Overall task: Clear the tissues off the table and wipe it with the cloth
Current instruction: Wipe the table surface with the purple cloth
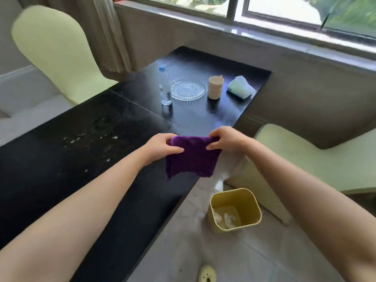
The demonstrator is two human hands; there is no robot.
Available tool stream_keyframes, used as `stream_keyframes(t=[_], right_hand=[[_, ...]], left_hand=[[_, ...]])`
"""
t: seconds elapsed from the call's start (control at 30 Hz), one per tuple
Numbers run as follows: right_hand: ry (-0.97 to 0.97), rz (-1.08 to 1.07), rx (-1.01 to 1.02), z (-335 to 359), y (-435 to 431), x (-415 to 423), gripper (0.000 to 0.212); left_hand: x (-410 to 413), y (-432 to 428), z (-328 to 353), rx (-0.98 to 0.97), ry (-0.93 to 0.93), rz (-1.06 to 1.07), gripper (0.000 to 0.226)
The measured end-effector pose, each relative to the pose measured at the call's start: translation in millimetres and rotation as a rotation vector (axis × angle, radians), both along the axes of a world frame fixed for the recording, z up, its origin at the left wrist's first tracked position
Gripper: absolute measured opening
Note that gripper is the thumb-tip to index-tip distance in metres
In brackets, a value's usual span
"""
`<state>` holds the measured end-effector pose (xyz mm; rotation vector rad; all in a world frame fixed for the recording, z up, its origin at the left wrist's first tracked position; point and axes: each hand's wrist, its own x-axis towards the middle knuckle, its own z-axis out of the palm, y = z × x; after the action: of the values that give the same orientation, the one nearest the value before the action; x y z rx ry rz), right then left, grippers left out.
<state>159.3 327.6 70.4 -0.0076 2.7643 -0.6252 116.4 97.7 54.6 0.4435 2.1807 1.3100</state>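
A purple cloth (193, 159) hangs folded above the right edge of the black table (61, 169). My left hand (160, 148) pinches its upper left corner and my right hand (227, 139) pinches its upper right corner. White crumbs or specks (89, 139) lie scattered on the table's middle. Crumpled white tissues (226, 217) lie inside the yellow bin (256, 208) on the floor beside the table. A tissue pack (241, 87) sits at the table's far right corner.
At the far end of the table stand a water bottle (165, 86), a clear glass plate (188, 89) and a beige cup (215, 87). Pale green chairs stand at left (53, 49) and right (317, 159). A windowsill runs behind.
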Motion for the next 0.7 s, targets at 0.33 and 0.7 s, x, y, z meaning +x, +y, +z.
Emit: stream_keyframes(t=[0.33, 0.7], right_hand=[[0.003, -0.258, -0.419, 70, 145, -48, 0.003], [0.478, -0.56, -0.22, -8, 188, -144, 0.03]], left_hand=[[-73, 122, 67, 0.147, 0.119, 0.044, 0.028], [-127, 218, 4, 0.52, -0.298, 0.301, 0.02]])
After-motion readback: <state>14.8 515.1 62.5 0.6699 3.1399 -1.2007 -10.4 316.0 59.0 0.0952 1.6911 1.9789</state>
